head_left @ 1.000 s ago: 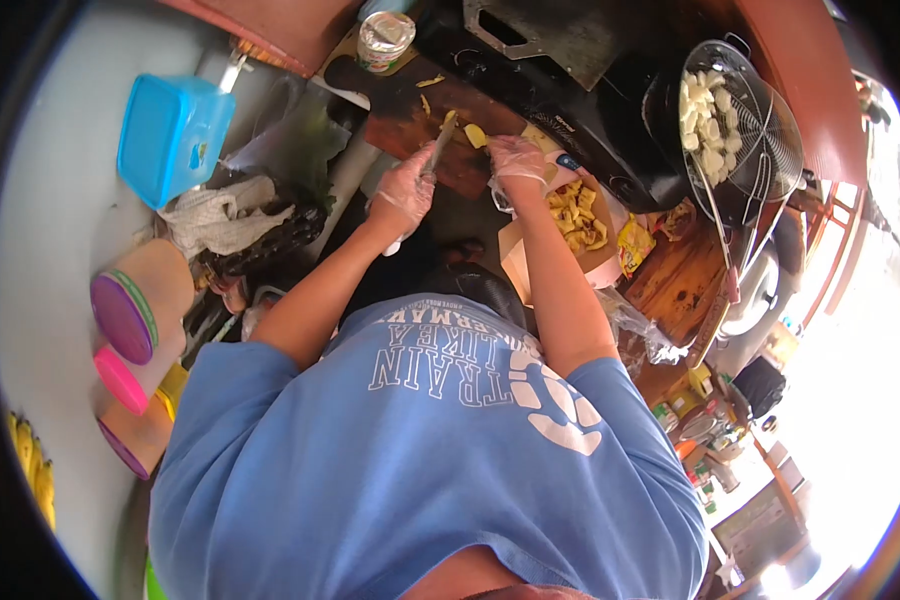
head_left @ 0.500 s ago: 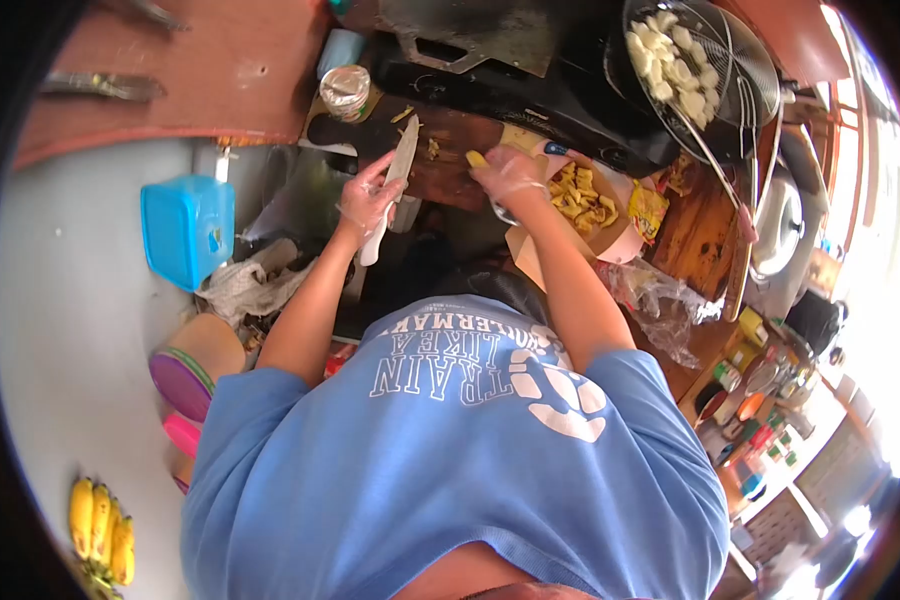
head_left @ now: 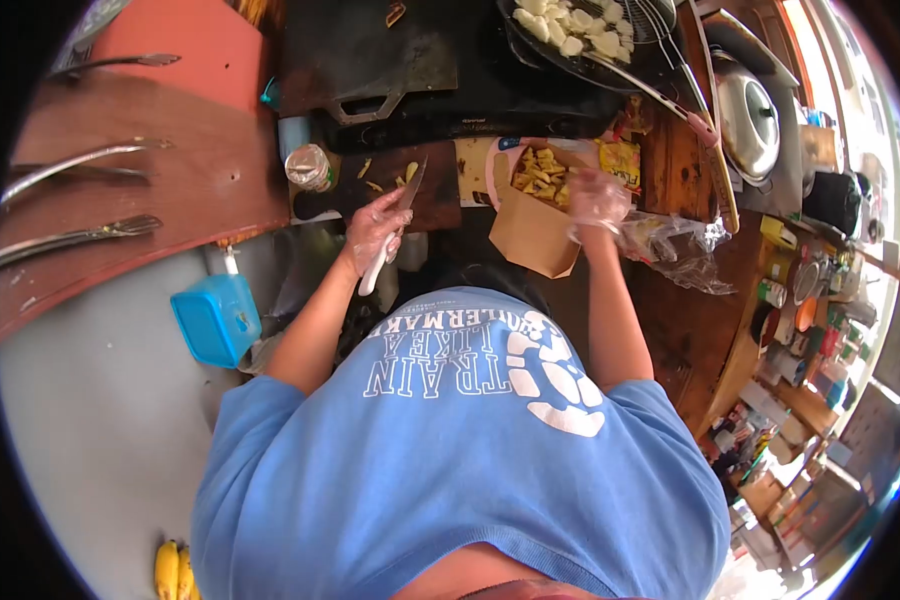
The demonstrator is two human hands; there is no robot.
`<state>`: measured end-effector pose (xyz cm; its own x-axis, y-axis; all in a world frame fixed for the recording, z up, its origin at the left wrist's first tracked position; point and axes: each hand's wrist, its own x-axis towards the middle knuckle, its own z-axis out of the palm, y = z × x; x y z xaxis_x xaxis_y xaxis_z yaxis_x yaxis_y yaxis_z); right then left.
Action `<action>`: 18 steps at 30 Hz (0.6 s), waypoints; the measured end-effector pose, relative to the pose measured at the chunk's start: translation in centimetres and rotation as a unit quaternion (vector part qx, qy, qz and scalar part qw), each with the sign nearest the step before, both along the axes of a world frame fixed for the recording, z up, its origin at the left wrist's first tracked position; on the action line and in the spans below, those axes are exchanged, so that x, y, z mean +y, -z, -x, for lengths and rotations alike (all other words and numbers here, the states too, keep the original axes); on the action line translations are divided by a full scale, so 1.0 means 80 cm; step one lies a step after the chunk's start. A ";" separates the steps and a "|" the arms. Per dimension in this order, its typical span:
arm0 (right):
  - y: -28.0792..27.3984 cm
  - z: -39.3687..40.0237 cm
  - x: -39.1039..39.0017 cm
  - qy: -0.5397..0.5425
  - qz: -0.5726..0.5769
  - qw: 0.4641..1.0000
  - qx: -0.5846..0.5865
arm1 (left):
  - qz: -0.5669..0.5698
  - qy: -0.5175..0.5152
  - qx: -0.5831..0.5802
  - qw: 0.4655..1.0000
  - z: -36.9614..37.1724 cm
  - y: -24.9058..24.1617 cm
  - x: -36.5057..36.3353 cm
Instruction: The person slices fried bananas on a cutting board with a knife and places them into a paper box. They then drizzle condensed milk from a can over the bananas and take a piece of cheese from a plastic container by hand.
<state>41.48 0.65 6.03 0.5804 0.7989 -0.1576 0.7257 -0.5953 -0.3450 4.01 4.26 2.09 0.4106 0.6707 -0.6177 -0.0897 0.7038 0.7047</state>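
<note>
My left hand [head_left: 378, 228], in a clear plastic glove, is closed around a knife [head_left: 373, 272] with a white handle. The blade points up and away over a dark cutting board [head_left: 435, 208], where a few small yellow pieces [head_left: 374, 186] lie. My right hand [head_left: 598, 203], also gloved, is smeared by motion at the right side of an open brown cardboard box [head_left: 532, 232]. Inside the box are several yellow-brown cut chunks [head_left: 540, 178]. Whether the right fingers hold anything cannot be made out.
Behind the board stands a black stove [head_left: 450, 120], with a pan of white pieces [head_left: 580, 28] at back right. A foil-topped jar [head_left: 310, 168] is left of the board. Crumpled clear plastic [head_left: 678, 245] lies right of the box. A blue container [head_left: 217, 320] hangs at left.
My right hand has moved right, from beside the board to the box's right edge; the yellow piece it held is no longer visible in it. The left hand keeps the knife. The view has shifted.
</note>
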 end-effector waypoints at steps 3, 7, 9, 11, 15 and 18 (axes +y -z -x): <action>0.052 0.074 0.034 -0.003 -0.042 0.901 0.432 | 0.023 0.022 -0.090 0.995 -0.003 -0.024 0.007; 0.072 0.170 0.088 0.115 0.042 0.617 0.777 | -0.014 0.066 -0.047 0.997 -0.015 -0.041 0.011; 0.073 0.189 0.102 0.174 0.072 0.552 0.812 | -0.096 0.125 0.081 0.984 -0.004 -0.025 0.013; 0.107 0.185 0.097 0.161 0.093 0.625 0.758 | -0.283 0.162 0.164 0.931 0.021 0.029 0.004; 0.088 0.139 0.045 0.101 0.071 0.739 0.662 | -0.435 0.335 0.345 0.761 0.035 0.042 -0.007; 0.071 0.107 0.007 0.120 0.061 0.785 0.605 | -0.467 0.424 0.435 0.643 0.015 0.037 0.001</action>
